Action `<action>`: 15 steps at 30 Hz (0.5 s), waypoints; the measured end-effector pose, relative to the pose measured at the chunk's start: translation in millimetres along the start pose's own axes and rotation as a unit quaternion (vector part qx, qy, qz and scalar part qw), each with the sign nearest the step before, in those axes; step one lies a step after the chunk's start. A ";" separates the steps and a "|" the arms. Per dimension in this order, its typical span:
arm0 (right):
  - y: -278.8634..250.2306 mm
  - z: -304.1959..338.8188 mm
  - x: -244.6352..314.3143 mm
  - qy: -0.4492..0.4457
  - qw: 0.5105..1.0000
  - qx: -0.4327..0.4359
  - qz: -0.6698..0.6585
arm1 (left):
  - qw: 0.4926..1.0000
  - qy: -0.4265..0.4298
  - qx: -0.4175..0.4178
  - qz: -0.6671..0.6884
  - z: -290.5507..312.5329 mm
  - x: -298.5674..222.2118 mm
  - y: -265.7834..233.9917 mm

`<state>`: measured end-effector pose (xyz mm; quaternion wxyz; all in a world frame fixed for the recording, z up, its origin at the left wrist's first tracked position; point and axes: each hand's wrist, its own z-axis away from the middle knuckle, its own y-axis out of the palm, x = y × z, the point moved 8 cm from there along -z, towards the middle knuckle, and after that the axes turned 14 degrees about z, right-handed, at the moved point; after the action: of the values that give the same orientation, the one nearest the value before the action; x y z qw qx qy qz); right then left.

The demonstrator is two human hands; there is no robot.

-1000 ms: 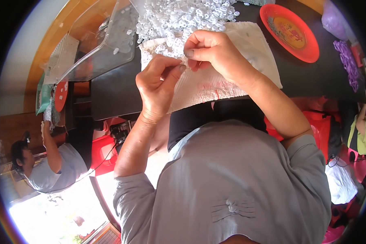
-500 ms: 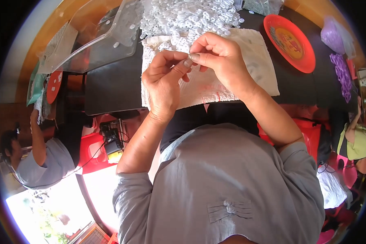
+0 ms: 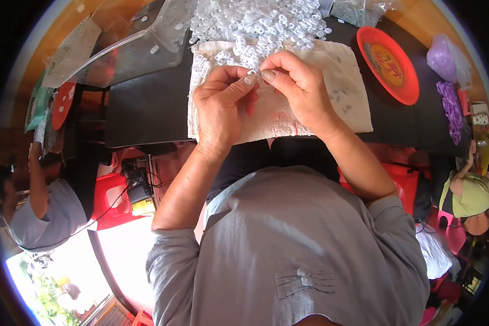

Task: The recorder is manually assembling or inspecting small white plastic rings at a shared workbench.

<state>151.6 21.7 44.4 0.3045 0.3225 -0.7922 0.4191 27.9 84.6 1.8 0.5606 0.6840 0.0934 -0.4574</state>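
Note:
Over a folded cream cloth (image 3: 309,108), my left hand (image 3: 220,108) pinches a small white plastic piece (image 3: 251,71) between thumb and forefinger. Close beside it, my right hand (image 3: 304,95) has thumb and forefinger pressed together; anything between them is too small to make out. The two sets of fingertips nearly meet. Just beyond them, loose white oval pieces with holes (image 3: 244,53) lie on the cloth's far edge, spilling from a large heap (image 3: 255,22). A few small dark bits (image 3: 338,98) rest on the cloth to the right of my right hand.
A clear plastic box (image 3: 141,60) stands left on the black table (image 3: 146,117). To the right are a red plate (image 3: 410,81), a purple bag (image 3: 442,57) and purple cord (image 3: 450,108). A clear bag of small grey parts (image 3: 356,12) lies behind. Other people sit at both sides.
My fingertips have drawn slightly apart, and a white piece now shows at the left ones. The right hand has shifted a little right and nearer. The whole view has moved slightly.

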 end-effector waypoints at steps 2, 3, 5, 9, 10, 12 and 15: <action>0.1 0.4 3.7 -0.022 0.999 -0.004 0.035 | 1.000 -0.001 -0.003 0.001 0.1 0.5 -1.3; 0.2 0.5 4.2 -0.022 0.999 -0.002 0.036 | 1.000 -0.005 -0.001 0.007 -0.1 1.5 -1.8; 0.0 0.5 5.6 -0.018 0.998 0.004 0.056 | 1.000 -0.010 0.000 0.014 0.0 2.0 -2.2; 1.0 0.4 5.3 -0.026 0.998 -0.001 0.065 | 1.000 -0.002 0.005 -0.019 0.5 1.5 -1.7; 0.7 0.3 5.9 -0.034 0.997 -0.005 0.067 | 1.000 0.001 0.008 -0.024 0.6 1.4 -1.6; 0.7 0.3 6.1 -0.040 0.997 -0.008 0.070 | 1.000 0.005 0.005 -0.030 1.1 1.0 -1.6; 0.4 0.5 7.1 -0.048 0.995 -0.013 0.085 | 0.999 0.009 0.002 -0.033 1.4 1.2 -2.5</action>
<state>146.9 19.6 49.3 0.2331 0.2697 -0.8359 0.4173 26.2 83.9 -0.7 0.5433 0.6855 0.1199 -0.4696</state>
